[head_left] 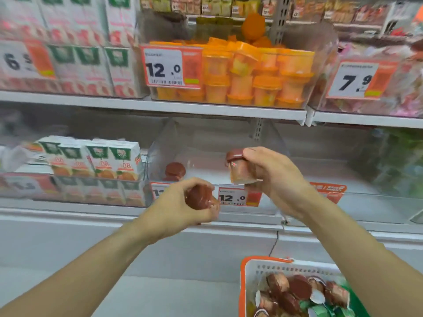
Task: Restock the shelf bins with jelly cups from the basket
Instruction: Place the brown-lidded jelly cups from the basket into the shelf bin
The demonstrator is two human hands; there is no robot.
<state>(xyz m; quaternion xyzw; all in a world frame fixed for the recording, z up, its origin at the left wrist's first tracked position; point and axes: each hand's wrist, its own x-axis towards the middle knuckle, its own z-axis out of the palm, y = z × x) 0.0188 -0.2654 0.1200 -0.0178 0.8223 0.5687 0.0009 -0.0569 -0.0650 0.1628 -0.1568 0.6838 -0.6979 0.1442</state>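
Observation:
My right hand (278, 179) grips a brown-lidded jelly cup (239, 167) and holds it tilted at the front rim of the clear bin (160, 143) on the lower shelf. My left hand (180, 207) holds a second brown jelly cup (201, 199) lower down, in front of the bin's price tag (232, 197). One brown jelly cup (175, 171) stands inside the bin at its left. The white basket with an orange rim (251, 266) sits at the bottom right and holds several brown-lidded cups (297, 289) among green packs.
On the upper shelf, a clear bin of orange jelly cups (251, 76) sits above the brown-cup bin. Juice cartons (96, 159) fill the bins to the left. A bin of green packs (398, 161) is at the right. A white shelf edge (137, 213) runs below my hands.

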